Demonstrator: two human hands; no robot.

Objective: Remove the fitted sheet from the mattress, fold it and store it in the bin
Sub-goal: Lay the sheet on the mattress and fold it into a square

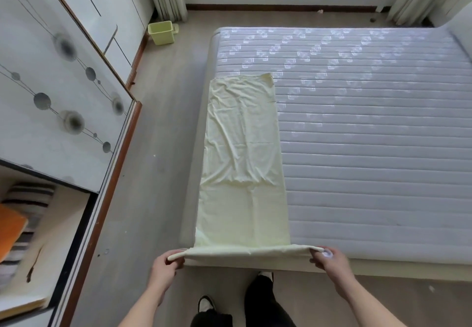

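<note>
We stood at the foot of the bare grey quilted mattress (357,135), where the pale yellow fitted sheet (242,160) lay folded into a long narrow strip along its left edge. The folding step was in hand, we judged. Our left hand (166,268) and right hand (328,260) each pinched a near corner, holding that end taut. Next, we would carry it toward the far end. The small lime-green plastic bin (161,33) waited on the floor, well apart.
</note>
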